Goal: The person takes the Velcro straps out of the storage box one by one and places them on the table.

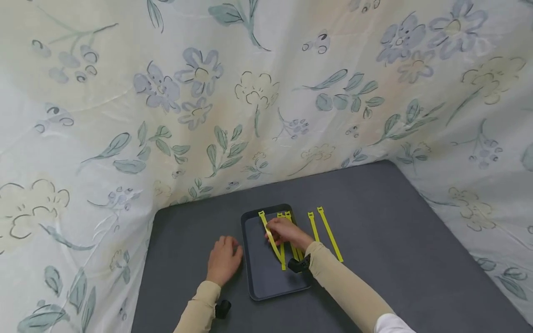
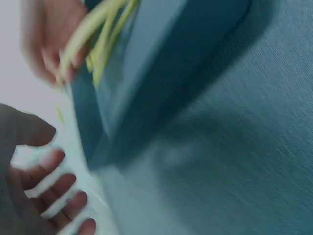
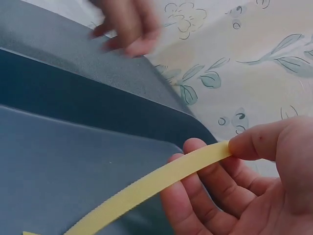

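Observation:
My right hand [image 1: 287, 232] is over a dark shallow tray [image 1: 263, 283]. Between thumb and fingers it pinches a yellow cable tie [image 3: 156, 181], a flat strap whose slotted head [image 1: 261, 213] points toward the tray's far end. In the right wrist view the strap bows down and leaves the frame at the bottom. Several more yellow cable ties [image 1: 283, 261] lie lengthwise in the tray, partly hidden by the right hand and wrist. Just left of the tray, my left hand [image 1: 224, 260] holds nothing; its fingers look relaxed and spread in the left wrist view [image 2: 49, 191].
Right of the tray, two yellow cable ties [image 1: 331, 233] lie on the dark grey table [image 1: 399, 240], one partly behind the right forearm. A floral curtain [image 1: 258, 115] hangs behind the table and along its sides. Each wrist carries a small black device [image 1: 222, 309].

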Demonstrator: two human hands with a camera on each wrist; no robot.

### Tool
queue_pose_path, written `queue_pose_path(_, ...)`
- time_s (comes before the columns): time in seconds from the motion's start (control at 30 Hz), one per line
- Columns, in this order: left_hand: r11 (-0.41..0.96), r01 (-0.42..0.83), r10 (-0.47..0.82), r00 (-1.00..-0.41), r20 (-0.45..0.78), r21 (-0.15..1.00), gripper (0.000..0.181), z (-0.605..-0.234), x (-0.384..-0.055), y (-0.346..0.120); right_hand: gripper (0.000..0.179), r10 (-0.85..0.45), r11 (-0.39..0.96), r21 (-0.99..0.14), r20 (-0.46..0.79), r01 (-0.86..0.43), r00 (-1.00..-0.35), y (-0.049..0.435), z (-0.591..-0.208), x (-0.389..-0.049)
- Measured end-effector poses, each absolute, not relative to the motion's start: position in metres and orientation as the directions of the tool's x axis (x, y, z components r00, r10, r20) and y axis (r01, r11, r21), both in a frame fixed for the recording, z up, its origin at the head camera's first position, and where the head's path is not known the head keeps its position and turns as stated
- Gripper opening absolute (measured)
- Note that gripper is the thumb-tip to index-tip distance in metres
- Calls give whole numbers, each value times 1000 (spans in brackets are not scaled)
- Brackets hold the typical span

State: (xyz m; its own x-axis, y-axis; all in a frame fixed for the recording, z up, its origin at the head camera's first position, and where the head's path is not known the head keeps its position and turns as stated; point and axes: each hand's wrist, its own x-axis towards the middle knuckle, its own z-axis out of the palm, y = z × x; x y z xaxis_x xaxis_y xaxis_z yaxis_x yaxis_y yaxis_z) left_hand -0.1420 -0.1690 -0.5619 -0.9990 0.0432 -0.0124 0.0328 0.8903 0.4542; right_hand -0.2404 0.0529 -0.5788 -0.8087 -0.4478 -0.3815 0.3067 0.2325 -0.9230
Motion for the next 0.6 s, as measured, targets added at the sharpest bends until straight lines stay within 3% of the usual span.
queue_pose_path(0.1,923,270,230,-958,170,274,12,-556,-135,-147,36,-422,223,-925,-375,307,-825,51,-575,-239)
queue_pose_path(0.2,880,442,425,-896,130,173,19,-559,-129,-131,36,-410,225,-927,-370,301,-834,50,-575,-237)
queue_pose_path(0.4,846,531,532,-846,-30,44,44,-580,-126,-121,38,-412,214,-932,-357,292,-838,51,-581,-238)
queue_pose_path(0.6,836,548,549,-830,-101,38,61,-586,-128,-115,38,-437,165,-930,-369,330,-821,54,-584,-240)
